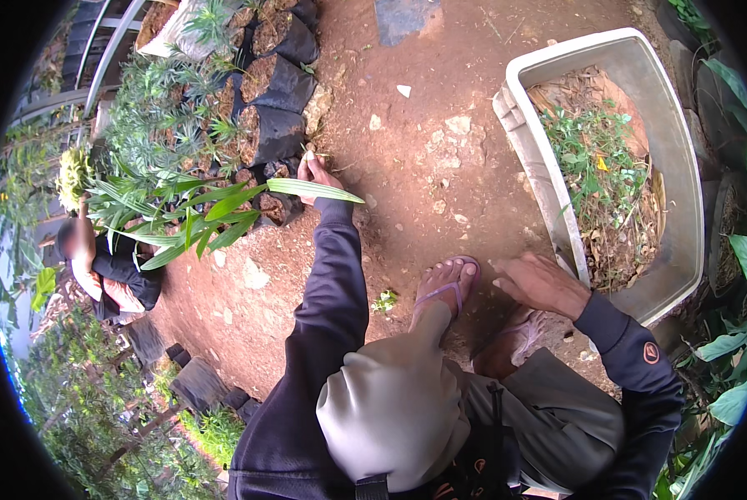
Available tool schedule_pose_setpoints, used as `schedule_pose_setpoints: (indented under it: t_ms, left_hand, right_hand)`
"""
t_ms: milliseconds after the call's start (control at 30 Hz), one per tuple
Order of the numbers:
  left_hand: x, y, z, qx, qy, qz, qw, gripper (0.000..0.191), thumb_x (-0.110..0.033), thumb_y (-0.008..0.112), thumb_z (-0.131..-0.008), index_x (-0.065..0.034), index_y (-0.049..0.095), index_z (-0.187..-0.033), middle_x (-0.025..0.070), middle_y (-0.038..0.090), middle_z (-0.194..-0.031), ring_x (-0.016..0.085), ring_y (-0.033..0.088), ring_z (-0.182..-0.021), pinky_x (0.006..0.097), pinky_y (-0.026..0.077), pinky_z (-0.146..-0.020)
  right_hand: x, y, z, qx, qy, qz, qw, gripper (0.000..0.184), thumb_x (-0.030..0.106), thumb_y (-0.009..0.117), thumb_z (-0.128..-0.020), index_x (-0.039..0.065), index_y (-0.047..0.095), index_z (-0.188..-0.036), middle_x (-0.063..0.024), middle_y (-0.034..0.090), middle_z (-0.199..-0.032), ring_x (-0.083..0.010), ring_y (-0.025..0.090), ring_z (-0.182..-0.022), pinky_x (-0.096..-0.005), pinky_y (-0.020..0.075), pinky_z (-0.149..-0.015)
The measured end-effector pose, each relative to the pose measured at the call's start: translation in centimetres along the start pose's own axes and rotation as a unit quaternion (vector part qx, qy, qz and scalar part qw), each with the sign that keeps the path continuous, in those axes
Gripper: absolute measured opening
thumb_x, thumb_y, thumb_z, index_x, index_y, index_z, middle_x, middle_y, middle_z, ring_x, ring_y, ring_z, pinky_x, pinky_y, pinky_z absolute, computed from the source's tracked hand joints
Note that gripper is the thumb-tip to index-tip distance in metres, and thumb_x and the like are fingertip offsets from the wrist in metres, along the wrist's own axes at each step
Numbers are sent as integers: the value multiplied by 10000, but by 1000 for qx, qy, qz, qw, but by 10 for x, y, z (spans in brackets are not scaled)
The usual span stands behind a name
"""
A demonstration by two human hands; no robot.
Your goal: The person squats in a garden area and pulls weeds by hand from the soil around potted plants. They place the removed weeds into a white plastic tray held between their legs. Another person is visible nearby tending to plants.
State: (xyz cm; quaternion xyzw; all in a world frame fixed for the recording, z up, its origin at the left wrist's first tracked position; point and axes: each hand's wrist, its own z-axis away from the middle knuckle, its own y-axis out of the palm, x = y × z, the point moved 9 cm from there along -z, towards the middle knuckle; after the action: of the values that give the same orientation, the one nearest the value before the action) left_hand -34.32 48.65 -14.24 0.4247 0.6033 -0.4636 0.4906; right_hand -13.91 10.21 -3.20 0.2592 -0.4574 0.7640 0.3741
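Note:
My left hand (318, 177) reaches out to the edge of a row of black plastic nursery bags (280, 134) filled with soil. Its thumb and fingers are drawn together by a bag, with a thin bit of plant at the tips; whether they grip it is too small to tell. A long pleated leaf of a palm-like seedling (229, 206) crosses in front of that wrist. My right hand (542, 284), slightly blurred, hovers beside the near rim of a white plastic tub (539, 156), thumb and fingers apart and nothing visible in them. Pulled weeds (589, 144) and dry leaves lie inside the tub.
Bare reddish soil with stones (458, 125) stretches between bags and tub. A small green sprig (384, 301) lies near my sandalled foot (446, 287). Another person (114, 269) crouches at the left. Large-leaved plants (733, 340) border the right side.

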Motion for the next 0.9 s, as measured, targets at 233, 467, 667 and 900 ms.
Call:
schedule_pose_setpoints:
  t_ms: [233,467,667,900]
  left_hand:
    - [-19,33,-12,32,89,-320,943,236,-212,715,-890,-15,719,-1021,116,687,-803,196,641,-675,331,510,-639]
    - [-24,33,-6,-54,-11,-350,935,271,-256,805,-804,-57,729,-971,141,718,-810,249,676,-722,369,521,-682]
    - [-18,36,-10,-29,23,-327,944,244,-280,738,-869,-45,736,-934,130,707,-794,229,668,-694,368,531,-667]
    - [4,30,-10,-9,-4,-203,979,245,-253,709,-902,-11,706,-938,93,675,-751,168,628,-644,287,509,-607]
  right_hand:
    - [-1,4,-1,20,18,7,1000,224,225,590,-930,28,584,-1037,-167,633,-909,-353,592,-922,-461,478,-824]
    - [-1,-1,1,3,18,2,1000,230,227,601,-925,24,595,-1034,-181,641,-911,-367,604,-926,-470,485,-818]
    - [1,-1,1,7,20,0,1000,242,228,596,-927,24,605,-1056,-192,646,-919,-381,613,-938,-479,490,-826]
    - [-6,3,0,16,37,11,999,248,222,587,-929,23,606,-1076,-193,646,-943,-383,616,-931,-483,492,-824]
